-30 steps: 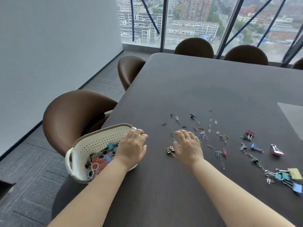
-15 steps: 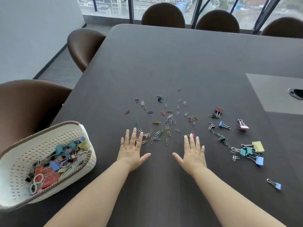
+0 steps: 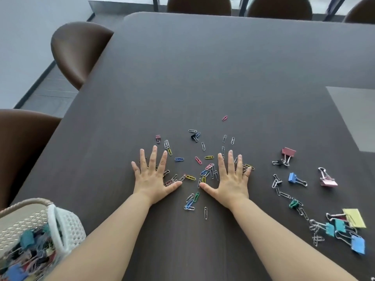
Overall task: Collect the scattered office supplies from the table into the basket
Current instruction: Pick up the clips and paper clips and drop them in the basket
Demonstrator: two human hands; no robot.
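Several coloured paper clips [image 3: 199, 169] lie scattered on the dark table [image 3: 223, 67]. My left hand [image 3: 152, 175] and my right hand [image 3: 233, 177] rest flat on the table among them, fingers spread, palms down, holding nothing. Some clips lie between the two thumbs and under the fingers. Binder clips lie to the right: a pink one [image 3: 288, 153], a blue one [image 3: 293, 178], another pink one [image 3: 327, 180], and a yellow, teal and blue cluster [image 3: 345, 226]. The white perforated basket [image 3: 67, 226] sits at the bottom left, filled with coloured clips.
Brown chairs stand along the left edge [image 3: 79, 51] and at the far end [image 3: 199, 6]. A grey inset panel [image 3: 355, 114] is set in the table at the right. The table's left edge runs diagonally close to the basket.
My left hand left the basket rim and both hands moved forward into the paper clips, now flat with fingers spread. The camera tilted down and closer to the table.
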